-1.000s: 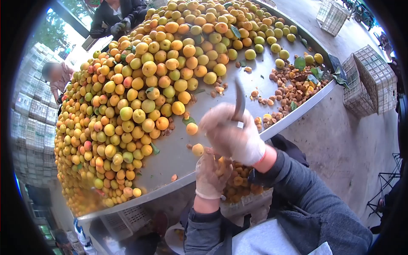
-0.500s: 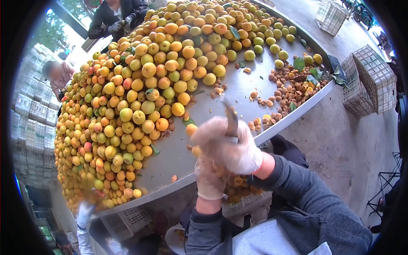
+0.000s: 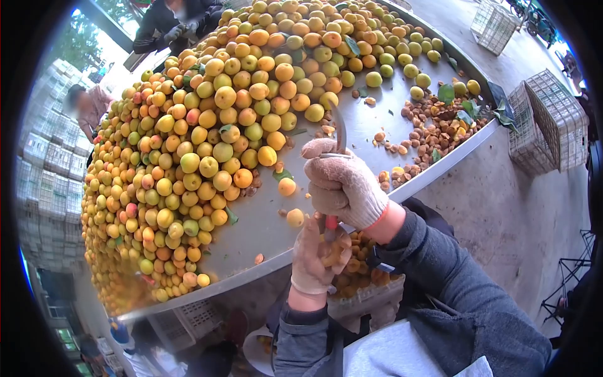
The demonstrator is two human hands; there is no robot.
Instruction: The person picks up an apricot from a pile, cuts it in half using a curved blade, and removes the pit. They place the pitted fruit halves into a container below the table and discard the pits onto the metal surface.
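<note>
My right hand (image 3: 347, 188), in a pale work glove, is closed round a knife (image 3: 340, 129) with a curved blade pointing up and away. Its red handle end shows below the fist. Just beneath, my gloved left hand (image 3: 312, 261) is curled around a blurred orange-brown apricot (image 3: 335, 250), whose outline is smeared. Below both hands is a crate (image 3: 370, 301) holding apricot pieces (image 3: 355, 276). Two loose apricots lie on the metal table close to my hands, one of them (image 3: 294, 217) beside my left fingertips.
A large heap of apricots (image 3: 207, 138) covers much of the metal table (image 3: 251, 242). Pits and scraps (image 3: 433, 129) lie by its right edge. Plastic crates (image 3: 553, 119) stand on the floor at right. Co-workers (image 3: 173, 25) are at the far side, another at lower left.
My right hand has lifted slightly up and away from my left, the knife blade now clear above the fist. A co-worker's gloved hand at lower left has drawn down from the heap.
</note>
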